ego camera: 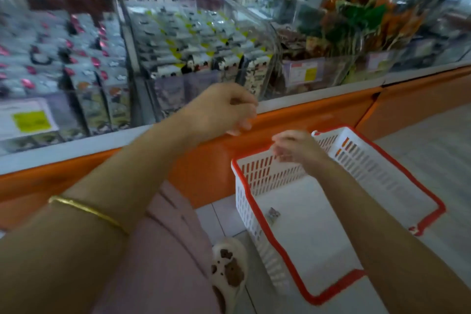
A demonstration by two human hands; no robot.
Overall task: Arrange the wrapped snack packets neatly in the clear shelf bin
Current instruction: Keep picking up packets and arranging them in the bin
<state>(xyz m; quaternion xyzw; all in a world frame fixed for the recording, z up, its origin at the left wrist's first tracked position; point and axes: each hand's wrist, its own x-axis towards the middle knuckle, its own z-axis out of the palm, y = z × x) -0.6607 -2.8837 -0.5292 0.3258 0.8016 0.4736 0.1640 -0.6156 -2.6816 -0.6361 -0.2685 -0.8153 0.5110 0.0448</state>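
The clear shelf bin (257, 33) stands on the shelf straight ahead, filled with rows of grey wrapped snack packets (193, 41) with yellow corners. My left hand (224, 109) hovers in front of the bin's lower front wall, fingers loosely curled and holding nothing. My right hand (295, 148) is lower, blurred, over the far rim of a white basket (257, 176) with a red edge on the floor. Its fingers are spread and hold nothing. One small packet (272, 214) lies on the basket's bottom.
A bin of pink-marked packets (63, 58) stands to the left, and one of orange and green packets (356, 20) to the right. An orange shelf base (318, 107) runs below them. My slippered foot (229, 270) is beside the basket on the tiled floor.
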